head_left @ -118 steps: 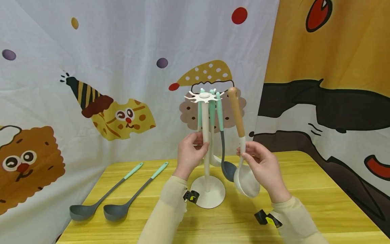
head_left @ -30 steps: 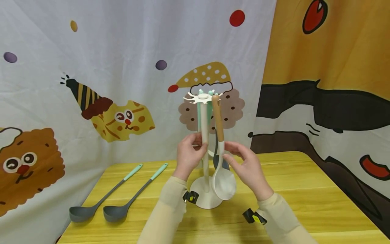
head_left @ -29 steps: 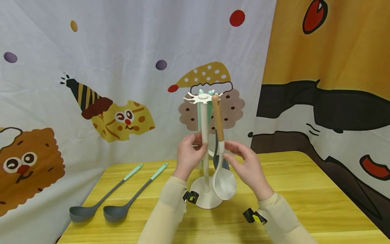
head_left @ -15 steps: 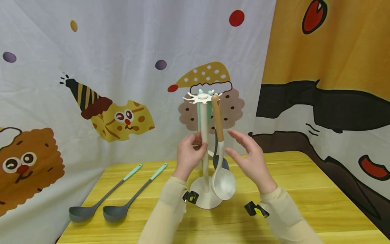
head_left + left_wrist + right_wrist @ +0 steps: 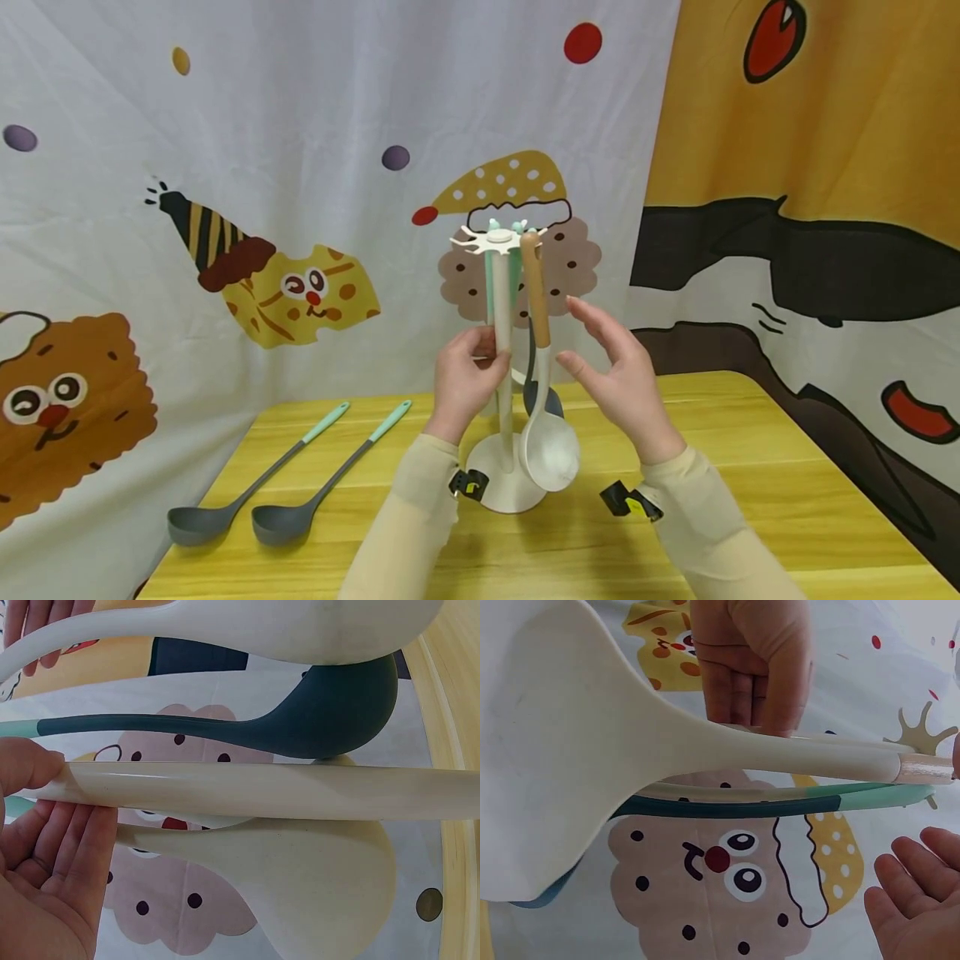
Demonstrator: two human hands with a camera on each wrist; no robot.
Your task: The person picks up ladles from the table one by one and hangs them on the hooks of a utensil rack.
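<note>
Head view: the wood-handled ladle (image 5: 543, 367) hangs nearly upright from the stand (image 5: 499, 238), just left of the right hand (image 5: 628, 387), whose fingers are loose and holding nothing (it's the nearer hand, too). Left-wrist view: left hand (image 5: 56, 889) pinches the pole (image 5: 285, 791), dark ladle (image 5: 330, 712) beside it. Right-wrist view: four fingers (image 5: 906, 864) sit apart from the wooden handle (image 5: 924, 768), thumb's mostly cropped.

"What sort of place is this?"
"A wood-grain table (image 5: 780, 450) screened by hangings; home or studio, I can't tell."
"What shows that?"
"Cartoon-printed white cloth (image 5: 480, 100) behind the fingers (image 5: 600, 323), orange printed cloth (image 5: 712, 125) to their right, the tabletop stretching below them."
</note>
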